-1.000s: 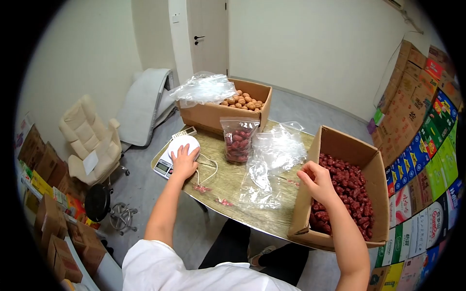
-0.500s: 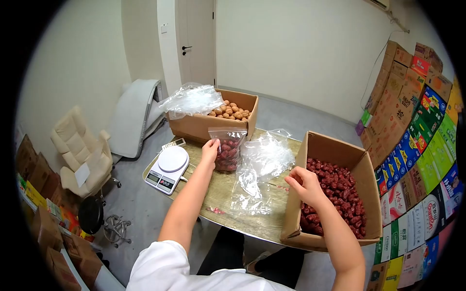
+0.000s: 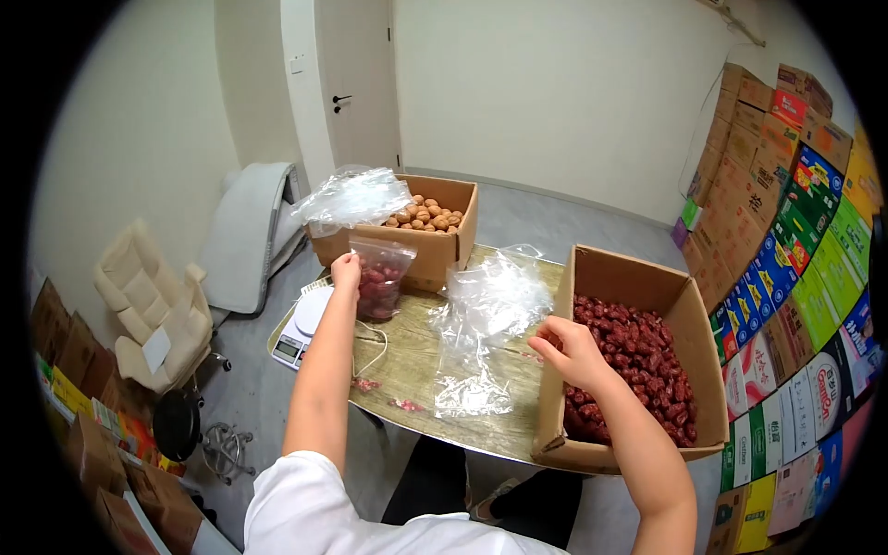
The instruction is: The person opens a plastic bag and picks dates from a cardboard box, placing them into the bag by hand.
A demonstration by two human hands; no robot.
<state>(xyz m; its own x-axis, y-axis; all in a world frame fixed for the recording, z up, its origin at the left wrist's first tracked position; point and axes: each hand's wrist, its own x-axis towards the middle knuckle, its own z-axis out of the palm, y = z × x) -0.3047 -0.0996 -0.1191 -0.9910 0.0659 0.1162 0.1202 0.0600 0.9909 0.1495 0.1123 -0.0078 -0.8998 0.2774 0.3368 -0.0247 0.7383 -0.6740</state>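
Note:
My left hand (image 3: 345, 273) is closed on the top corner of a clear zip bag of red dates (image 3: 379, 285), held up beside the white kitchen scale (image 3: 310, 313). The forearm hides part of the scale. My right hand (image 3: 575, 351) hovers by the left wall of the cardboard box of red dates (image 3: 552, 421). Its fingers are curled together, and whatever they may hold is hidden. Between the hands, a pile of clear plastic bags (image 3: 495, 301) lies on the wood-patterned table (image 3: 416, 356).
A cardboard box of walnuts (image 3: 444, 250) stands at the table's back, with more clear bags (image 3: 356, 199) over its left corner. A cable (image 3: 375, 356) runs by the scale. Stacked cartons (image 3: 786, 277) line the right wall; a cream chair (image 3: 153, 305) stands left.
My left hand has carried the bag of dates leftward, toward the scale. My right hand remains by the date box, its fingers slightly more curled. The view has shifted slightly.

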